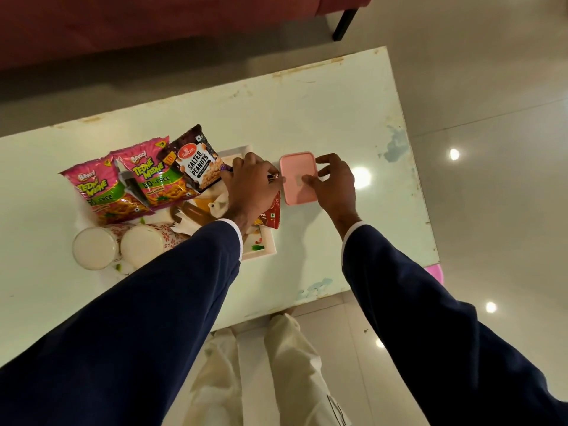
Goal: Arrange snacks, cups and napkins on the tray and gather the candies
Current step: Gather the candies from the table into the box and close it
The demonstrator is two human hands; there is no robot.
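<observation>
On the left part of the pale green table [307,118], two white paper cups with a red pattern [95,247] lie on their sides near the front edge of the white rectangular tray [264,250]. Behind them, two pink snack packets [101,192] lean next to a dark packet of salted peanuts [196,167]. Some white napkins and brown things lie under the packets, but they are hard to make out. The left hand [249,189] is over the right side of the tray, with the fingers bent down on something small and dark; I cannot tell if it really holds it, because the hand hides it. A red packet [272,215] shows partly under this hand. Just beside the tray, to the right, stands a pink rectangular plastic box with a closed lid [299,178]. The right hand [333,186] is half open, its fingertips [307,179] touching the lid and its thumb at the far right edge of the box. Both arms wear dark blue sleeves.
</observation>
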